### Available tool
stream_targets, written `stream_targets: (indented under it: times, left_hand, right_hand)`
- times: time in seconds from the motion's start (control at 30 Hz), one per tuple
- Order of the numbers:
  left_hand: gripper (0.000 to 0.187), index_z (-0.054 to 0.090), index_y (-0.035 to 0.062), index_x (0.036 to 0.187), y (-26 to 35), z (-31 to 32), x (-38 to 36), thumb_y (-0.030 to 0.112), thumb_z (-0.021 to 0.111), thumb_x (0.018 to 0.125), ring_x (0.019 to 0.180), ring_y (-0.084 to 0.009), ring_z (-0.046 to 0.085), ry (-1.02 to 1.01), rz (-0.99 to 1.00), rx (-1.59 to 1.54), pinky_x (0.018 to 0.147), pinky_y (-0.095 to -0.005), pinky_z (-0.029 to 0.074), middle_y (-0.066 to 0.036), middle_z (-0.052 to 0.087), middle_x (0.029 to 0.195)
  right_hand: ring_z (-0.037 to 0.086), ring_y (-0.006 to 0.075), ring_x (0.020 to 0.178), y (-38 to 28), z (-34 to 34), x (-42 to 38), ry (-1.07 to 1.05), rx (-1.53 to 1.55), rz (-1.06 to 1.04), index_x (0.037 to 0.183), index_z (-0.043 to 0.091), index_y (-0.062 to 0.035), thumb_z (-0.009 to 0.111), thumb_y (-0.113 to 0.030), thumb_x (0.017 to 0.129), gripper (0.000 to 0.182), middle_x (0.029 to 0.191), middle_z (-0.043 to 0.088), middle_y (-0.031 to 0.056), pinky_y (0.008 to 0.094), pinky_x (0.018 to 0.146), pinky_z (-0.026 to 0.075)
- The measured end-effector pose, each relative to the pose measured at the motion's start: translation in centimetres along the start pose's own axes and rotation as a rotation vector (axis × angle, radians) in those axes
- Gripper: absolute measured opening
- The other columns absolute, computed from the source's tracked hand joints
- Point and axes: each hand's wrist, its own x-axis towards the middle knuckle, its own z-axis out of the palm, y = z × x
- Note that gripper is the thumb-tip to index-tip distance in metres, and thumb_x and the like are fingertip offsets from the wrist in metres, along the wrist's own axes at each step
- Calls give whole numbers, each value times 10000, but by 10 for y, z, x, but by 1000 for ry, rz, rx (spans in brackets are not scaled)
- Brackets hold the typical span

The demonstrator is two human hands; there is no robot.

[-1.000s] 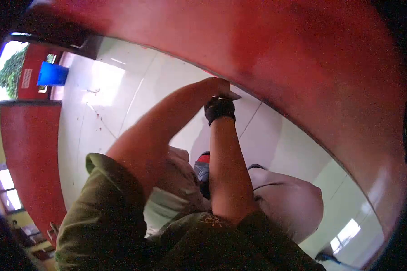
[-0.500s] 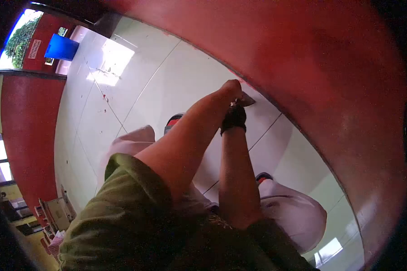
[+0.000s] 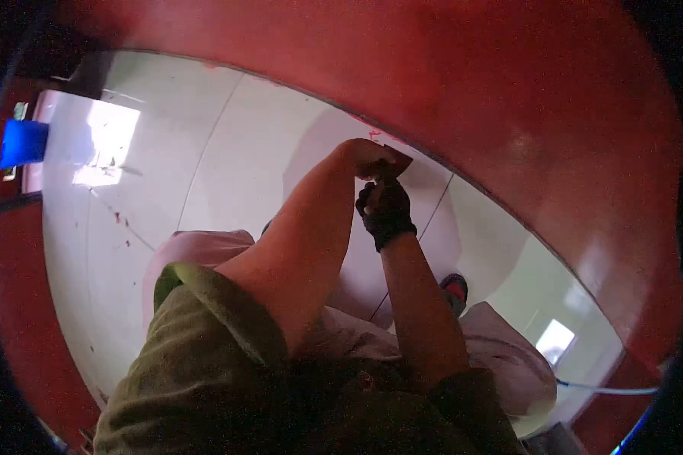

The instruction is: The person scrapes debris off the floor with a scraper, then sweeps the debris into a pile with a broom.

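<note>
Close to the foot of the red wall, my bare left hand [image 3: 366, 159] is closed at a flat scraper-like blade [image 3: 399, 161]. Just below it, my right hand [image 3: 387, 208], in a dark glove, has its fingers curled around what looks like the tool's handle, mostly hidden by the hands. The blade points towards the wall's base, over the white tiled floor [image 3: 265, 144]. Red marks [image 3: 376, 133] show on the tiles beside the wall edge.
The red wall [image 3: 463, 83] curves along the top and right. A blue bin [image 3: 24, 143] stands at the far left. Small red bits [image 3: 119, 218] lie on the floor. A pale hose or cable [image 3: 607, 390] runs at the lower right.
The view has turned, shifting the blue bin left and down. More of the gloved right hand shows, and the blade's angle has changed. The hose or cable has come into view.
</note>
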Motion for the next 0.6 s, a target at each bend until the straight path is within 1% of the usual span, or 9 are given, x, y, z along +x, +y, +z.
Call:
stream_targets:
  times: [0.03,0.1,0.2,0.33,0.4,0.5,0.53,0.57,0.6]
  left_hand:
    - [251,530,100,880,-2,-3,1,293,557,723,622,-115,481,-45,-50,-3,527,-239,420,-31,531,770]
    - [237,536,111,867,-14,-7,2,300,552,726,617,-100,480,-204,-17,59,518,-231,413,-17,533,760]
    - [220,553,141,833,-33,-8,21,336,536,732,588,-62,460,-390,12,133,487,-206,383,28,534,746]
    - [236,566,118,794,-26,-6,5,342,539,726,501,-87,446,-74,107,52,429,-216,364,2,532,683]
    - [242,573,110,778,-24,-12,10,343,541,724,467,-97,438,37,173,-26,414,-224,364,-9,530,656]
    - [275,581,52,791,-15,-15,8,316,565,718,486,-141,481,228,205,-95,440,-257,406,-53,540,647]
    - [279,580,46,806,-12,-21,-14,310,561,719,518,-148,498,79,367,253,461,-259,421,-61,548,660]
    - [284,579,39,821,-11,-24,-26,304,558,721,549,-155,514,-77,520,595,482,-261,435,-69,556,673]
    - [284,579,39,821,-13,-24,-24,304,558,721,549,-155,514,-79,516,593,482,-261,435,-69,556,673]
  right_hand:
    - [426,130,524,0,2,-12,-16,-562,-261,870,428,-70,416,-175,790,132,660,430,36,263,455,368]
    - [476,155,597,20,-26,5,-392,23,-16,896,446,-42,424,-153,769,170,688,486,44,279,525,422]
    - [463,157,558,8,-24,-3,-232,-17,94,866,446,-41,416,-167,789,151,646,462,45,287,501,418]
    - [444,160,499,-2,-12,-2,-42,-34,274,822,446,-39,404,-188,819,154,583,426,46,299,466,412]
    - [433,131,485,-5,-1,11,5,-280,109,785,454,-97,391,-182,801,107,573,438,13,270,437,382]
    - [405,119,458,-6,10,11,-53,-210,109,796,435,-95,393,-185,807,100,557,412,1,259,423,370]
    - [396,117,450,-5,11,11,-117,-148,81,800,428,-95,395,-187,809,98,551,405,-3,254,419,366]
    - [381,120,431,-1,5,9,-151,-45,208,808,418,-96,405,-199,813,104,554,407,-8,258,416,363]
    - [381,120,431,2,0,9,-148,-43,211,808,418,-96,405,-199,813,104,554,407,-8,258,416,363]
